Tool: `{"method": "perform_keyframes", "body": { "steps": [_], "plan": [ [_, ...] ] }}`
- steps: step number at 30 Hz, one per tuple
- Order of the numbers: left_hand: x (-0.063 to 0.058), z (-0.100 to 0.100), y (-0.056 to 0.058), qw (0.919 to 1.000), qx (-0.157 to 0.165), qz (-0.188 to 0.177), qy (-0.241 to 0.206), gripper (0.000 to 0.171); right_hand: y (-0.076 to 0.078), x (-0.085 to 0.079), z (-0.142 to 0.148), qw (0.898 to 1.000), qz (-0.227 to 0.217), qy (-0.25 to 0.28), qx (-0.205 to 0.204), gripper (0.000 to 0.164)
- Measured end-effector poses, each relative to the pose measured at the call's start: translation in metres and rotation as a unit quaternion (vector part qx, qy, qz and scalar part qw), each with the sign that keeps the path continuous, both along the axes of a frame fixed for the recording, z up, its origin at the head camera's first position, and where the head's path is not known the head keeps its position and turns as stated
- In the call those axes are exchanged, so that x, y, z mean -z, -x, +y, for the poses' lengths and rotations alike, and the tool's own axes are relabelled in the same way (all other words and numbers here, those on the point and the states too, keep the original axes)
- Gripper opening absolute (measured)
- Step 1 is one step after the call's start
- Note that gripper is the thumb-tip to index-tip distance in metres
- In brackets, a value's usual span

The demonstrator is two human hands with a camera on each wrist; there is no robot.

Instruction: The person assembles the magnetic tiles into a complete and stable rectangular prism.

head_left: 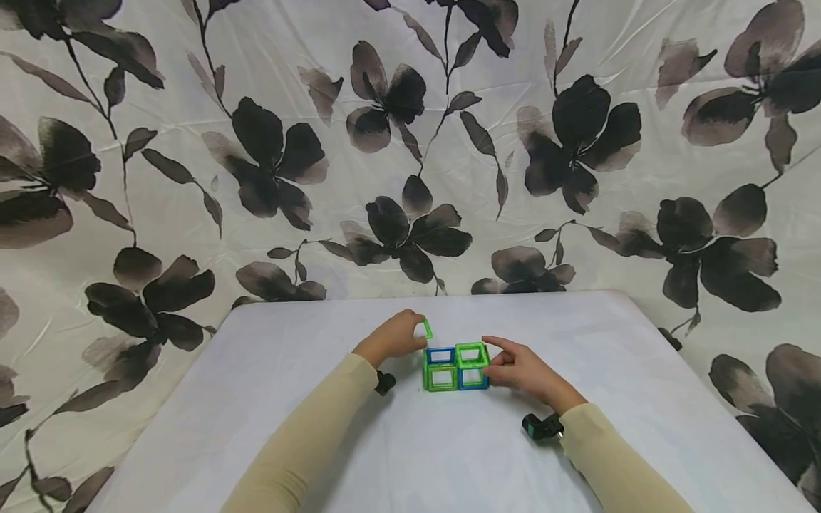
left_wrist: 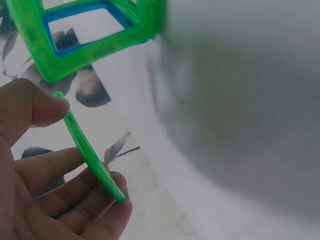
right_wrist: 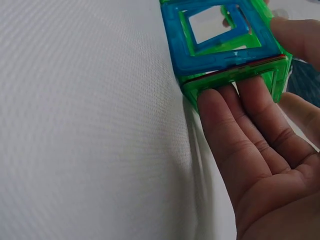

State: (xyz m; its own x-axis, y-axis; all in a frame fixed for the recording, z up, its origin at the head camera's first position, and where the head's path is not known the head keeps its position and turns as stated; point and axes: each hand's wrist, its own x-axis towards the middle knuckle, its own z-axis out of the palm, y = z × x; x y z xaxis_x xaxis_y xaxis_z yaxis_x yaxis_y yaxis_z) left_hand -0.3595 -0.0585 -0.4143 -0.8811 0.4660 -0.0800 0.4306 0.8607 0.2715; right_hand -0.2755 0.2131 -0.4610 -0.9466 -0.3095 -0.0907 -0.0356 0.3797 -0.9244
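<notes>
A green magnetic tile (head_left: 427,328) is pinched by my left hand (head_left: 394,336), just behind and above the left end of a block built of green and blue magnetic tiles (head_left: 442,388). The left wrist view shows this tile (left_wrist: 87,150) edge-on between thumb and fingers, apart from a green-framed part of the block (left_wrist: 100,50). My right hand (head_left: 529,372) touches the block's right end. In the right wrist view, several fairly straight fingers (right_wrist: 225,125) rest against a green side tile, beside a blue-framed tile (right_wrist: 182,45). The block's right part stands higher at the back.
The block stands on a white-covered table (head_left: 256,427), towards its far edge. A floral cloth (head_left: 410,157) hangs behind. Dark cameras sit at both wrists, including the right wrist camera (head_left: 541,426) low over the table.
</notes>
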Motion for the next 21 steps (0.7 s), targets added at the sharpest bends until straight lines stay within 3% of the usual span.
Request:
{"method": "perform_keyframes", "body": {
  "steps": [12, 21],
  "plan": [
    [-0.006, -0.004, -0.016, 0.9998, -0.002, -0.017, -0.005, 0.055, 0.003, 0.006, -0.002, 1.0, 0.001, 0.005, 0.015, 0.065],
    [-0.015, -0.003, -0.024, 0.9996, 0.016, -0.019, -0.013, 0.055, 0.003, 0.005, -0.003, 1.0, 0.002, 0.012, 0.022, 0.066]
  ]
}}
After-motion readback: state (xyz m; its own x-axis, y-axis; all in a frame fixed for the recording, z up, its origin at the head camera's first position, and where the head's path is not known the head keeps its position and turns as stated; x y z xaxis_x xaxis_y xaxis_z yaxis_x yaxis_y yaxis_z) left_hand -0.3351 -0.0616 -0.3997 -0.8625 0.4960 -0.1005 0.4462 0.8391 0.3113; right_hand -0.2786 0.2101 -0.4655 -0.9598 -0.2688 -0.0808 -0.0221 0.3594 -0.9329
